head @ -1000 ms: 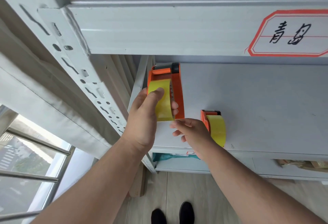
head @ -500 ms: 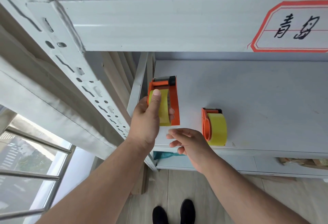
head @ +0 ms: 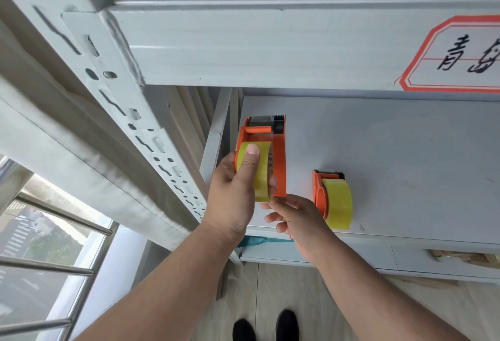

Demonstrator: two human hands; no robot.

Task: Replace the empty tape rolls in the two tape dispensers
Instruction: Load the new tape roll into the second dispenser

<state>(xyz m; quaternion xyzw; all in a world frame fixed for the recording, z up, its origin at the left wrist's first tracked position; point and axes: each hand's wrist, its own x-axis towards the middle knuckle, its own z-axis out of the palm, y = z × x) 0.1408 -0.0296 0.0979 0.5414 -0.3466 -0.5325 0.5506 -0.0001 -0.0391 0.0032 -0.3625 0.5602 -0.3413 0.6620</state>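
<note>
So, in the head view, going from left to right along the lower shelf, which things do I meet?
Left hand gripping the yellow tape roll → orange dispenser holding that roll → right hand → second orange dispenser → its yellow roll.

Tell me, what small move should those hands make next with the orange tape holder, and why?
Probably pull the tape's loose end up toward the cutter. The left hand already grips the yellow roll seated in the orange dispenser, and the right hand fingers its lower edge.
</note>
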